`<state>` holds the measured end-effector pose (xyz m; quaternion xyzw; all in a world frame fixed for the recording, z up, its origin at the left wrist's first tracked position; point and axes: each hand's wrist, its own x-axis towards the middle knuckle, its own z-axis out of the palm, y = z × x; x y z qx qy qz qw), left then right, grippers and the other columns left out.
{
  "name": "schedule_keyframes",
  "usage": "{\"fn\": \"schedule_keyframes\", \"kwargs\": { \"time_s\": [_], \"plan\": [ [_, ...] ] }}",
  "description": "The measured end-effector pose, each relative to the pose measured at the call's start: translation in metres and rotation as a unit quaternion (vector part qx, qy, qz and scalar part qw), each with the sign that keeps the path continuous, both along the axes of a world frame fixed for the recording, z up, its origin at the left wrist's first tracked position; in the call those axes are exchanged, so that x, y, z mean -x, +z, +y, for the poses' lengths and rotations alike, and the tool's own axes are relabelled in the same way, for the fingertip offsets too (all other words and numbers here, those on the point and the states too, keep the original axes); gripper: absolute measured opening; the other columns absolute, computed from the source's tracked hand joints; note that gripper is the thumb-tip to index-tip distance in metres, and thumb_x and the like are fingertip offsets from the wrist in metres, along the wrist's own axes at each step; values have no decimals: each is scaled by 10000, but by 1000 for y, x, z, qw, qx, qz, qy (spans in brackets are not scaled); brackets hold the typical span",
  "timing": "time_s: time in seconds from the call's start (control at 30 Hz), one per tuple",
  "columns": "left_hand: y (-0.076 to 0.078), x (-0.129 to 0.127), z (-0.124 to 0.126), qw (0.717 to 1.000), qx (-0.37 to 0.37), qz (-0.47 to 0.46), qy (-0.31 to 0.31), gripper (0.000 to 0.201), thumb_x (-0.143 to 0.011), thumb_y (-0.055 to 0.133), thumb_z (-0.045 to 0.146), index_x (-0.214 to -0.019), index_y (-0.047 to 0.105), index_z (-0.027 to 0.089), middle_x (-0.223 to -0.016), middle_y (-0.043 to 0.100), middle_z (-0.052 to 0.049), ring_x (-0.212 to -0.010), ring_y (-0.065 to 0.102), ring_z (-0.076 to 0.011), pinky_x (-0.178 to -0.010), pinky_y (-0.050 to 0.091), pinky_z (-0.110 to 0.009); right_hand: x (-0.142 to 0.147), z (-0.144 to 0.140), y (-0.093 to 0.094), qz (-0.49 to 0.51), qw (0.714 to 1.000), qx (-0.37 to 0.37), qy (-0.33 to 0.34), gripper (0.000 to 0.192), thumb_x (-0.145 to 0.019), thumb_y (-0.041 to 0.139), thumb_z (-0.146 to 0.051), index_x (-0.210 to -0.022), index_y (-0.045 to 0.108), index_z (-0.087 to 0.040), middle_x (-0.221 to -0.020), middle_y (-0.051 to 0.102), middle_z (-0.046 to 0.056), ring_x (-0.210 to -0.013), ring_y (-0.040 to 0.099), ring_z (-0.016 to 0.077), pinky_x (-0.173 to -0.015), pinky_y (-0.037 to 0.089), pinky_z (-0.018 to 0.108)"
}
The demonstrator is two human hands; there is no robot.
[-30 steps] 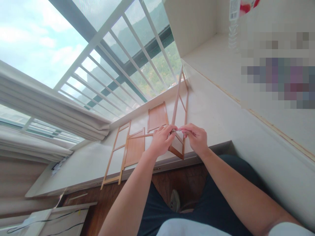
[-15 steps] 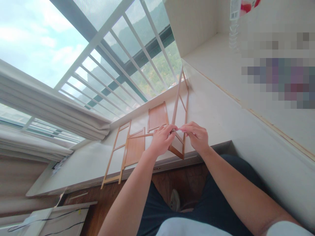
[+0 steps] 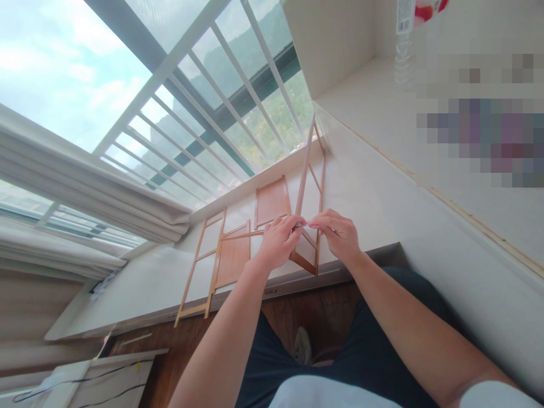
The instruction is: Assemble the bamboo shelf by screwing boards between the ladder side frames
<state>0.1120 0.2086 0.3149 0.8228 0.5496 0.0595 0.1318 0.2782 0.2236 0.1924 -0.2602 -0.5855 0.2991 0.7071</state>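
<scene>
My left hand [image 3: 278, 241] and my right hand [image 3: 339, 231] meet above the white ledge, fingers pinched. Between their fingertips runs a thin silvery metal rod [image 3: 304, 225]; its exact kind is too small to make out. Behind the hands, a wooden frame with crossbars [image 3: 320, 198] stands near the wall, partly covered by my fingers. From a second ladder-like wooden frame [image 3: 216, 255], a slim wooden rail [image 3: 242, 234] reaches to my left hand and disappears behind it. I cannot tell whether that hand touches the rail.
Two wooden panels, one at the back [image 3: 272, 201] and one nearer [image 3: 233, 255], lie on the white ledge [image 3: 361, 209]. A barred window [image 3: 204, 107] and a grey curtain [image 3: 106, 187] border it. At upper right stands a clear plastic bottle [image 3: 403, 62]. Below is a dark wooden floor [image 3: 327, 317].
My right hand has shifted very slightly at the rod. My left hand keeps nearly the same place, and the wooden frames and panels have not moved.
</scene>
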Motion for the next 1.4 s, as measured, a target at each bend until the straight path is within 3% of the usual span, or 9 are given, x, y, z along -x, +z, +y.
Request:
{"fn": "schedule_keyframes", "kwargs": {
  "time_s": [0.3,0.53,0.83,1.4],
  "plan": [
    [2,0,1,1000,0,3,3,307,-1006,384,366,-1190,623,307,-1208,712,1,-1193,566,-250,-1064,424,-429,-15,13,9,-69,994,-89,10,241,-1032,560,-239,-990,795,-269,-922,770,47,-859,675,174,-797,545,352],
    [2,2,0,1000,4,8,9,308,-1004,378,362,-1186,620,303,-1201,711,-1,-1182,567,-253,-1052,425,-441,-26,23,13,-101,983,-132,74,248,-1037,553,-251,-1081,793,-299,-992,776,50,-918,680,180,-823,557,355],
    [3,0,0,1000,6,11,10,309,-1002,383,354,-1199,616,305,-1227,714,19,-1163,571,-251,-1062,417,-436,-28,26,15,-105,981,-127,103,243,-1038,557,-291,-1064,798,-293,-1065,774,60,-993,703,182,-885,572,349],
    [3,-4,-1,1000,7,4,9,330,-1001,375,352,-1209,628,309,-1226,705,2,-1180,561,-251,-1078,423,-432,-21,23,11,-88,991,-88,43,146,-984,663,-290,-1042,798,-282,-1009,808,36,-955,727,191,-886,583,370]
  ]
}}
